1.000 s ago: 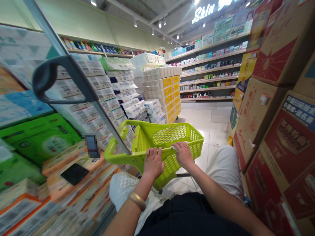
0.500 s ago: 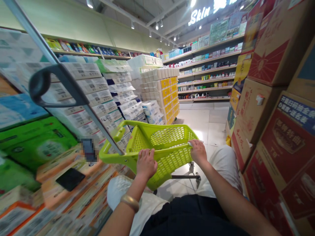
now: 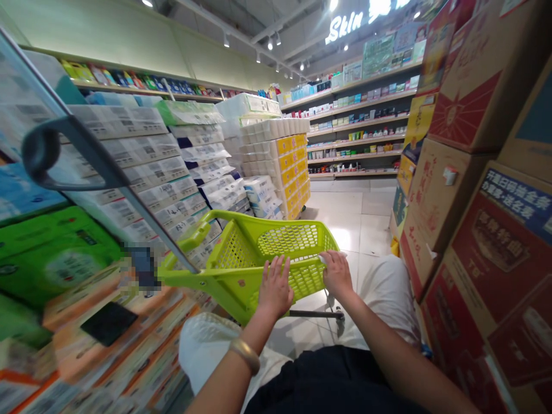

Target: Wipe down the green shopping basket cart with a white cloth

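Observation:
A lime-green plastic shopping cart (image 3: 233, 282) with perforated walls stands in front of my knees, its basket holding nothing that I can see. My left hand (image 3: 276, 290) lies over the near rim, fingers stretched forward and slightly apart, a gold-coloured bangle (image 3: 245, 355) on its wrist. At the right end of the same rim, my right hand (image 3: 337, 276) is closed on a small white wipe (image 3: 323, 259), pressed against the plastic. Most of the wipe is hidden under the fingers, so whether it is paper or cloth I cannot tell.
Stacked cartons (image 3: 440, 195) rise close on my right. Packs of tissue (image 3: 142, 149) are piled on the left, with a black flat object (image 3: 108, 323) on orange packs (image 3: 69, 351). A metal pole with a grey handle (image 3: 86, 149) slants above the cart. Shelves (image 3: 357, 123) line the back.
My left hand has slid right along the rim, nearer the right hand, and its fingers have straightened. The right hand stays at the rim's end with the wipe. The view has shifted slightly.

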